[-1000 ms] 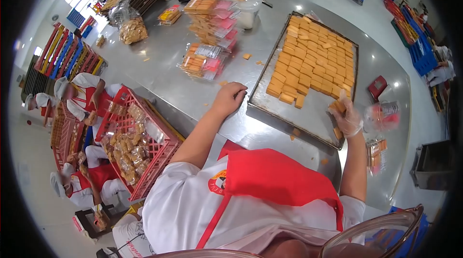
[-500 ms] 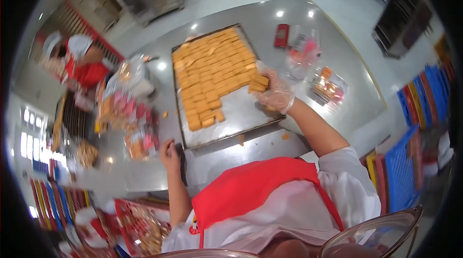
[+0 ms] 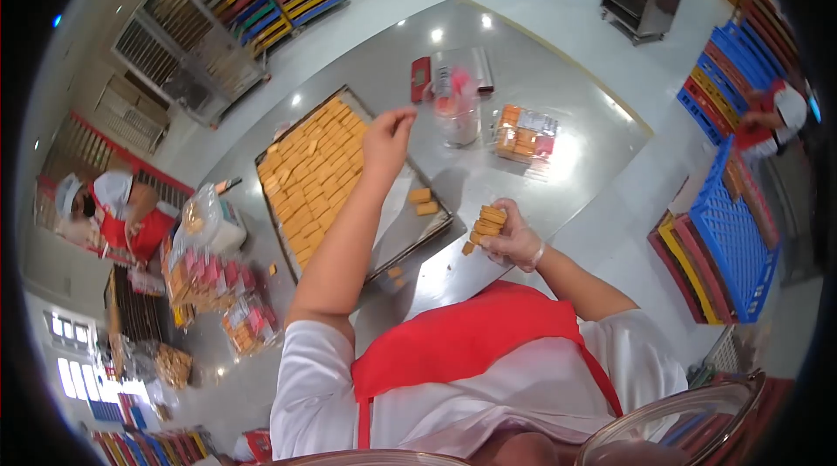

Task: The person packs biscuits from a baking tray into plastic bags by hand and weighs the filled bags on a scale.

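My right hand (image 3: 516, 239), in a clear plastic glove, is closed around a stack of orange-brown biscuits (image 3: 488, 224) near the table's front edge. My bare left hand (image 3: 389, 139) is raised over the right part of the baking tray (image 3: 405, 244), fingers drawn together; whether anything is between them is too small to tell. Rows of biscuits (image 3: 309, 174) cover the tray's left part, and a few loose ones (image 3: 424, 202) lie near its right edge. Beyond the left hand are a clear tub with pink items (image 3: 457, 117) and a red device (image 3: 420, 80).
A filled biscuit pack (image 3: 526, 135) lies on the steel table (image 3: 558, 74). More packs (image 3: 209, 278) and a white container (image 3: 214, 222) stand left of the tray. Co-workers in red aprons (image 3: 144, 226) are at the far left; blue crates (image 3: 728, 231) stand at right.
The view has swung to the right. My right hand has moved off the tray with the biscuits. My left hand has come up from the table's front edge and reached across the tray.
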Available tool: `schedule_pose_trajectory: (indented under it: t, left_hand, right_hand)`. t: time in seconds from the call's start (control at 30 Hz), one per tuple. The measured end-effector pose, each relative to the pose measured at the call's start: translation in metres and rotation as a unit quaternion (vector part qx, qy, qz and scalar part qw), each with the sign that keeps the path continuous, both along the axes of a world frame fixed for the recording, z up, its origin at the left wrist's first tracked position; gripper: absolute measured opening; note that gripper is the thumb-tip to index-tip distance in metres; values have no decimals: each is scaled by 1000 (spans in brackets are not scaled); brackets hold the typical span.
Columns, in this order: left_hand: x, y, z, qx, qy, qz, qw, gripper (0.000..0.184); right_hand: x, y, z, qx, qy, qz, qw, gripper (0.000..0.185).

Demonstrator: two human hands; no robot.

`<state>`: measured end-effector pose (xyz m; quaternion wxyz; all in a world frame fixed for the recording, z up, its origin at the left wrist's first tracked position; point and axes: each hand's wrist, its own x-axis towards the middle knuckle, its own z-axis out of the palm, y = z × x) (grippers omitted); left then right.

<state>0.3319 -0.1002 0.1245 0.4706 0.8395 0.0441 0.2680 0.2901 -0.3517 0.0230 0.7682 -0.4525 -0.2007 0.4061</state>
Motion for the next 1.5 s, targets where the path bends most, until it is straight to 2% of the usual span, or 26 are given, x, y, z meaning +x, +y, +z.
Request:
schedule_pose_trajectory:
  t: [0.07, 0.13, 0.23, 0.27, 0.3, 0.37, 0.43, 0.5, 0.7, 0.8, 0.87, 0.93, 1.0, 1.07, 1.13, 1.2, 1.27, 1.33, 1.4, 1.43, 1.47, 1.5]
  left_hand:
    - [44, -12, -4, -71, 4, -38, 997, 21]
    - [74, -15, -15, -38, 17, -84, 996, 28]
    - [111, -16, -24, -12, 35, -150, 988, 38]
    - [115, -19, -21, -47, 66, -165, 983, 40]
    - [118, -22, -20, -80, 100, -176, 976, 41]
    - [127, -21, -28, -74, 133, -140, 978, 38]
    - [141, -14, -43, 10, 118, -100, 988, 28]
    - [138, -22, -39, 31, 92, -61, 993, 18]
    - [146, -4, -51, 18, 91, -25, 995, 17]
    - [126, 0, -32, -244, 33, -100, 964, 19]
    - [112, 3, -4, -325, -20, -55, 944, 20]
    - [77, 2, 49, -346, -152, -86, 922, 18]
    - [28, 12, 96, -286, -282, -100, 910, 15]
    - [-42, 33, 128, -86, -376, -77, 919, 13]
    - [-120, 35, 145, 108, -416, 105, 897, 11]
    - [-190, 46, 146, 188, -441, 44, 876, 9]
    - [-252, 49, 125, 256, -371, 127, 884, 10]
    - [-295, 40, 107, 312, -298, 162, 887, 10]
    - [-332, 24, 84, 416, -80, 225, 877, 14]
    - [-346, 21, 55, 354, -6, 233, 906, 17]
    - [-345, 6, 18, 252, 122, 202, 939, 17]
    - [-350, 7, -24, 191, 169, 200, 946, 11]
  right_hand:
    - [3, -5, -3, -5, 13, -27, 1000, 60]
    - [3, -3, -2, -7, 32, -60, 998, 60]
    - [5, 1, -16, -17, -27, -86, 996, 63]
    - [8, 4, -29, -13, -72, -83, 994, 62]
    - [13, 5, -46, -19, -64, -75, 995, 61]
    - [9, 1, -34, -18, -30, -71, 997, 61]
    - [5, -2, -16, -13, -6, -63, 998, 61]
    - [3, -5, -4, -3, 8, -53, 999, 60]
    - [5, -5, -9, -11, -5, -74, 997, 58]
    - [4, -6, 3, -46, 3, -72, 996, 58]
    - [6, -3, -7, -52, 13, -69, 996, 60]
    - [9, 0, -15, -47, 26, -74, 996, 62]
    - [8, -3, -8, -49, 26, -80, 995, 63]
    - [5, -3, -5, -23, 44, -78, 996, 61]
    - [3, -3, -2, -20, 63, -73, 995, 60]
    - [5, -2, -6, -42, 60, -66, 995, 60]
    - [5, 0, -5, -50, 60, -53, 995, 60]
    - [6, 1, 6, -60, 63, -34, 996, 59]
    - [7, 5, 11, -50, 45, -16, 998, 58]
    - [9, 8, 17, -44, 35, -10, 998, 58]
    - [11, 24, 29, -25, 50, -1, 998, 59]
    - [9, 36, 39, -13, 35, 11, 999, 59]
